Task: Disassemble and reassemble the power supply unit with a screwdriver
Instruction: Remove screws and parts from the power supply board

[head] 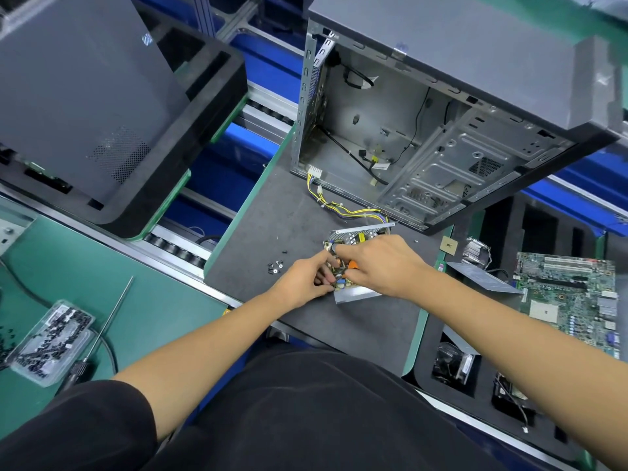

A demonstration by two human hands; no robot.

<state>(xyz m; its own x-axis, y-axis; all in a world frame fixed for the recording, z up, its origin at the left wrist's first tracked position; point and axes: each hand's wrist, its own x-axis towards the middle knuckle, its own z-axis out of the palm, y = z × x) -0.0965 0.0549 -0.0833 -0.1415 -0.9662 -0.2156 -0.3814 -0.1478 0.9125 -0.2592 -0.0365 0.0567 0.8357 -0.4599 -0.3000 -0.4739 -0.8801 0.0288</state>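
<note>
Opened power supply unit (353, 239) under both hands; left hand (307, 278) pinching inside; right hand (384, 263) gripping orange-handled screwdriver (353, 265)

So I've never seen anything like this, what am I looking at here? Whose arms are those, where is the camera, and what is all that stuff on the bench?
There is no robot here: these are a person's two bare arms, filmed by a camera worn on the head, looking down. Both hands work on an opened power supply unit, a small metal box with its circuit board showing, lying on a dark grey mat. The left hand pinches at parts on the board. The right hand has its grip around something with an orange part, perhaps a screwdriver handle; most of it is hidden. Yellow wires run from the unit toward an empty computer case behind it. Loose black screws lie left of the hands. On the right sits a green motherboard; on the left, a clear box of screws.
</note>
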